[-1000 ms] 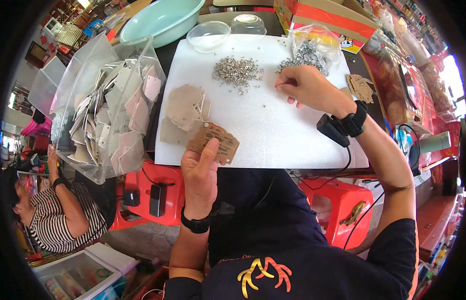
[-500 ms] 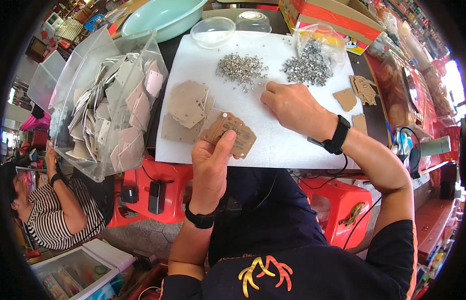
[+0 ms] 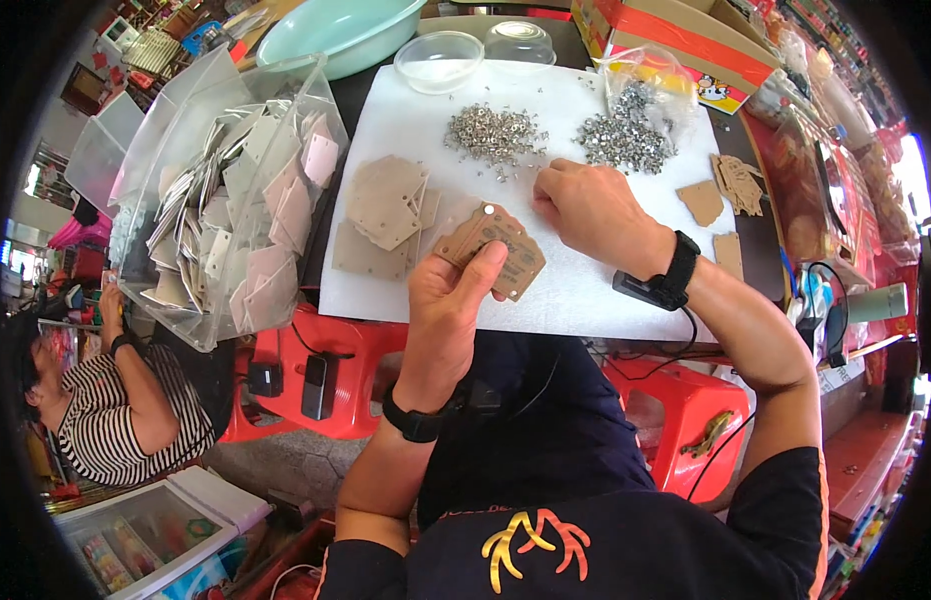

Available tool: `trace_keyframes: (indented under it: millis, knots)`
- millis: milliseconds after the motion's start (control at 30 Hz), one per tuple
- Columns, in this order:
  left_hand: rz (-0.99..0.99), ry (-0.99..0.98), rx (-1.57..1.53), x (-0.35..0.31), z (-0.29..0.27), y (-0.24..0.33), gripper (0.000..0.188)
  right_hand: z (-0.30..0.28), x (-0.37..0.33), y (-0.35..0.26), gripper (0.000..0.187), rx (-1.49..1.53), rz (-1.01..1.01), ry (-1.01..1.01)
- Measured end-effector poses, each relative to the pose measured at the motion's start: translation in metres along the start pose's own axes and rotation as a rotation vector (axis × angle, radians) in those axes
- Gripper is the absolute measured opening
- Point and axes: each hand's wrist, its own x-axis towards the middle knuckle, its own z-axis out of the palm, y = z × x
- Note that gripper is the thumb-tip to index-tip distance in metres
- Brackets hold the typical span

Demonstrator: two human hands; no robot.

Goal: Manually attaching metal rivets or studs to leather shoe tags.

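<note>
Brown cardboard pieces (image 3: 515,262) with printed faces and scalloped edges are pinched between the thumb and fingers of my left hand (image 3: 460,285). A small pale metal fastener shows in a corner hole of them. My right hand (image 3: 597,212) hovers over the white board just below the metal bits, its fingers curled together; whatever lies between the fingertips is hidden. Beyond it lie a loose pile of small silvery fasteners (image 3: 493,134) and a second, greyer pile (image 3: 625,135) spilling from a clear plastic bag (image 3: 653,72). Grey-beige card pieces (image 3: 387,203) are stacked left of my left hand.
A clear bin (image 3: 200,310) of card pieces stands at left. Two clear bowls (image 3: 440,62), a pale green basin (image 3: 330,40) and a carton (image 3: 675,40) line the back. Brown cards (image 3: 737,185) lie at right. Someone in a striped shirt (image 3: 135,400) sits at left.
My left hand has moved right and slightly up with the cardboard pieces, closer to my right hand. The right hand keeps its curled grip near the fasteners; the whole view has shifted a little.
</note>
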Motion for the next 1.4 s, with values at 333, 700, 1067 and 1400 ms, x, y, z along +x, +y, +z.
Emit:
trace_keyframes:
  millis: [333, 700, 1067, 1400]
  knots:
    - [-0.034, -0.068, 0.015, 0.006, 0.005, 0.003, 0.026, -0.040, -0.010, -0.002, 0.019, 1.069, 0.294, -0.359]
    - [-0.059, -0.208, 0.019, 0.007, 0.007, 0.005, 0.025, -0.041, -0.022, 0.005, 0.022, 1.469, 0.240, -0.488]
    - [-0.065, -0.199, 0.041, 0.005, 0.008, 0.004, 0.026, -0.043, -0.029, 0.004, 0.022, 1.532, 0.298, -0.454]
    - [0.004, -0.107, 0.086, 0.004, 0.012, 0.000, 0.025, -0.043, -0.032, -0.002, 0.022, 1.453, 0.258, -0.368]
